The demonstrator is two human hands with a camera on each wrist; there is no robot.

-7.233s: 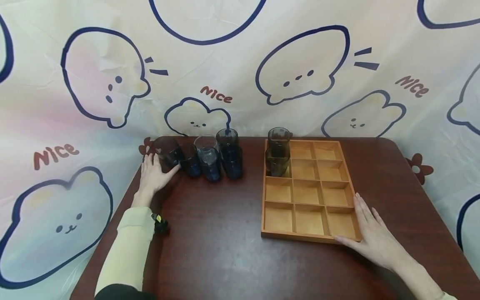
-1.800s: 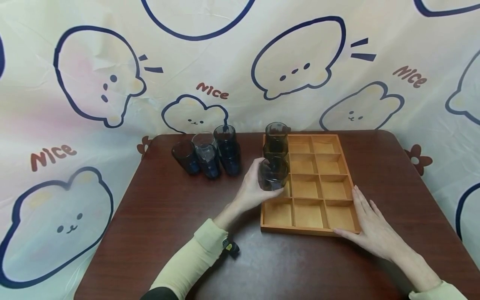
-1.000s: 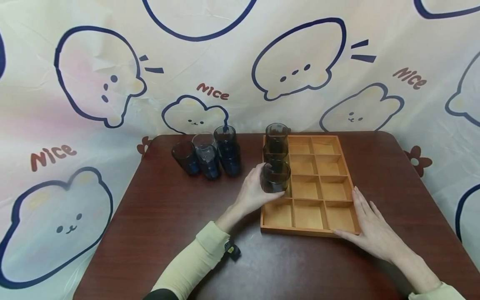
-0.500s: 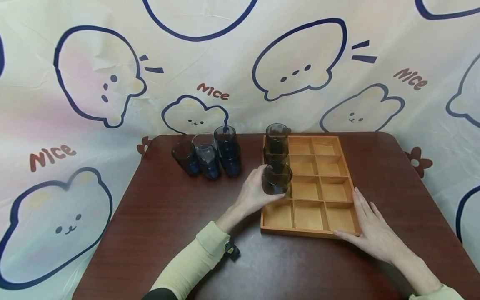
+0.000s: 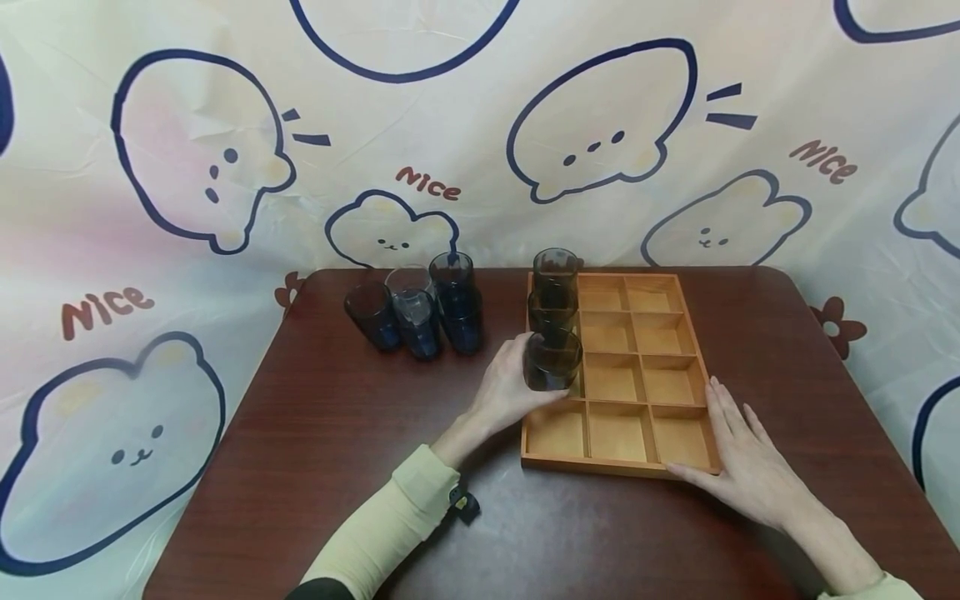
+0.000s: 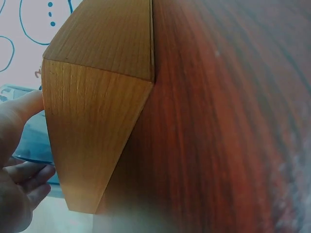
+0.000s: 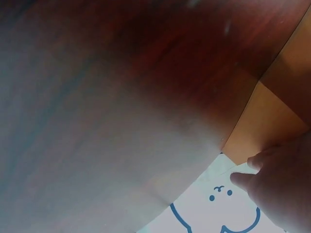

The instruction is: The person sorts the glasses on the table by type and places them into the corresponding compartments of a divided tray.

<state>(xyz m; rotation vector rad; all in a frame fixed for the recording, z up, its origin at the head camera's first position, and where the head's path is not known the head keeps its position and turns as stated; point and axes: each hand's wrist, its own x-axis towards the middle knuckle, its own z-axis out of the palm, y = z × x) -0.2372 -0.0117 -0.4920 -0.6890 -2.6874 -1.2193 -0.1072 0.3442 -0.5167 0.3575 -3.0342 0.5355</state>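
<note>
My left hand (image 5: 504,387) grips a dark smoky drinking glass (image 5: 552,360), upright over the third compartment of the left column in the wooden divided tray (image 5: 617,467). The left wrist view has the fingers (image 6: 36,177) around the bluish-looking glass (image 6: 34,138), behind the tray's side wall (image 6: 92,126). Two more dark glasses (image 5: 555,271) stand in the compartments behind it. My right hand (image 5: 757,471) rests with straight fingers along the tray's right edge, its thumb at the front right corner. In the right wrist view this hand (image 7: 282,179) touches the tray's side (image 7: 265,121).
Several dark blue glasses (image 5: 461,321) stand close together at the back left of the brown table (image 5: 315,433), with a clear-looking glass (image 5: 411,287) among them. A patterned curtain (image 5: 480,125) hangs directly behind the table.
The left hand has taken the leftmost glass from the back-left group and carried it right to the tray. Lately the glass has shifted slightly toward the front. The right hand stays on the tray.
</note>
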